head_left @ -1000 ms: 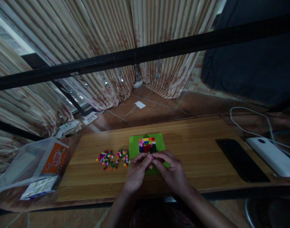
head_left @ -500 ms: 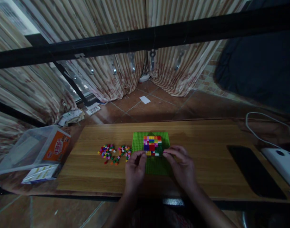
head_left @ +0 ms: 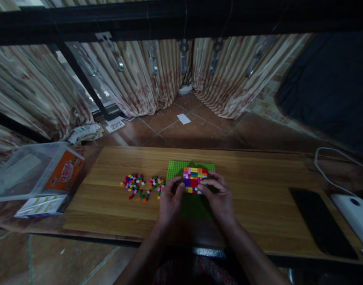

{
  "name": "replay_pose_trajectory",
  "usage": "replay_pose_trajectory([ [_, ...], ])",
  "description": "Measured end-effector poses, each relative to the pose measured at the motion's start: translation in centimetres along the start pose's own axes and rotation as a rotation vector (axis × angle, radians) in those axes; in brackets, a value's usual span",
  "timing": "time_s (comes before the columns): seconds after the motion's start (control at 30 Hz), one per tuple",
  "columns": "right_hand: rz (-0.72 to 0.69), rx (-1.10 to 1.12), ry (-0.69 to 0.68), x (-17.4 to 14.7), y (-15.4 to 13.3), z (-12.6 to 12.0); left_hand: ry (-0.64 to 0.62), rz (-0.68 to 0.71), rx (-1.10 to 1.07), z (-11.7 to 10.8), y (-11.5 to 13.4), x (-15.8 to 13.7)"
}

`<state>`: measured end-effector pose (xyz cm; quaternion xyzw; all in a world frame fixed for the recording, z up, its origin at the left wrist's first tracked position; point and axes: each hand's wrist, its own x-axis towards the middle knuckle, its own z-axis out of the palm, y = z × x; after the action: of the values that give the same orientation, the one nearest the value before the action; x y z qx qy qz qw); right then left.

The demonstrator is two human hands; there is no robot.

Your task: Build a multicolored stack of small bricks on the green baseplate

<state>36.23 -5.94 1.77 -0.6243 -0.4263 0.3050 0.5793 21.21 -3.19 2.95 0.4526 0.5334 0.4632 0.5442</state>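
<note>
A flat rectangular block of small multicoloured toy bricks [head_left: 194,172] sits on a green studded baseplate [head_left: 174,168]. My left hand [head_left: 170,201] is closed at the block's left edge, thumb and index finger against its near left corner. At the right side, my right hand [head_left: 220,196] has its thumb over the near right corner and its fingers curled along the right edge. The fingers hide parts of the block's sides. Loose small bricks [head_left: 133,183] lie scattered on the wooden board, left of the baseplate.
The wooden board [head_left: 255,174] carries a black flat slab [head_left: 321,221] on the right, beside a white device [head_left: 352,215] with a white cable [head_left: 321,149]. A clear plastic bin [head_left: 35,168] and a small box [head_left: 41,206] stand at the left. A black bar [head_left: 157,19] crosses above.
My right hand has moved left from beside the block onto its near right corner. My left hand stays at the left edge. The view has tilted downward a little.
</note>
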Motion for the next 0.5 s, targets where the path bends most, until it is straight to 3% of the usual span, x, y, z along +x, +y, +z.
replay_pose_trajectory([
  [0.23, 0.128, 0.115, 0.015, 0.17, 0.01, 0.39, -0.022, -0.047, -0.021, 0.18, -0.18, -0.26],
  [0.5, 0.273, 0.284, 0.020, 0.44, -0.56, 0.68, 0.040, -0.074, -0.085, 0.79, -0.48, -0.62],
])
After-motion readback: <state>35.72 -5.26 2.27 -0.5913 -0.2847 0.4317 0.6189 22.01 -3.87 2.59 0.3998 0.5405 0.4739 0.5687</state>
